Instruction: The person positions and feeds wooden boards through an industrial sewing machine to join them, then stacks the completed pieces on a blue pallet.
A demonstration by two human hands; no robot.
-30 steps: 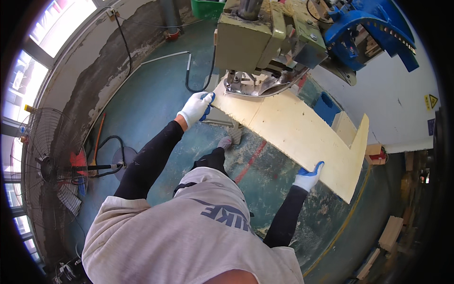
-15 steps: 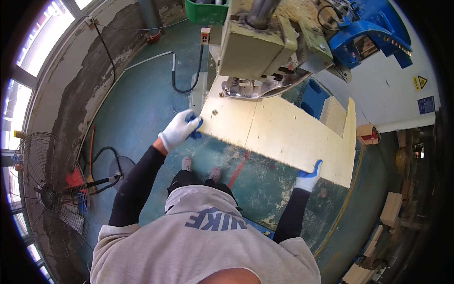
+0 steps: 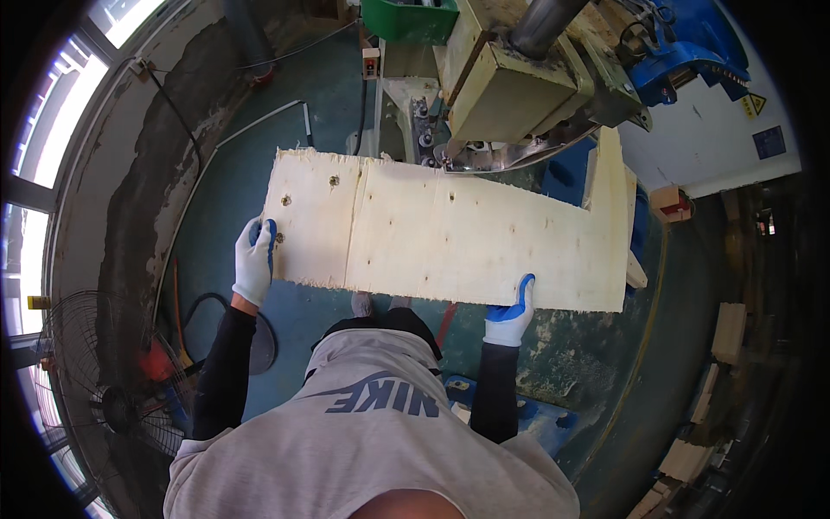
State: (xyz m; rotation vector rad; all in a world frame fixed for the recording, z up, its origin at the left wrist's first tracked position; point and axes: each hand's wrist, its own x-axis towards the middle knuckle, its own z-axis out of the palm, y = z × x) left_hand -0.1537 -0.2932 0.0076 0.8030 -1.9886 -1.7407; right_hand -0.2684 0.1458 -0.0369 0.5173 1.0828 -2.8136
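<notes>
A wide, pale plywood board (image 3: 415,233) with knots and a rough near edge lies across the view in front of me. My left hand (image 3: 255,258), in a white and blue glove, grips its left end. At the near edge, toward the right, my right hand (image 3: 510,313) holds on in a matching glove, thumb on top and the other fingers hidden beneath. The board's far edge lies against or just in front of the curved metal guard (image 3: 519,157) of a greenish machine (image 3: 510,95). An L-shaped arm of the board reaches away at the right.
A green bin (image 3: 406,19) is beside the machine, with a switch box (image 3: 371,64) on its left. Blue machinery (image 3: 692,60) stands at the far right. A fan (image 3: 108,406) is at the left, and wood blocks (image 3: 731,333) are stacked along the right.
Both hands have moved the board left, and it has turned so its left end sits clear of the machine guard. The left hand has shifted onto that end.
</notes>
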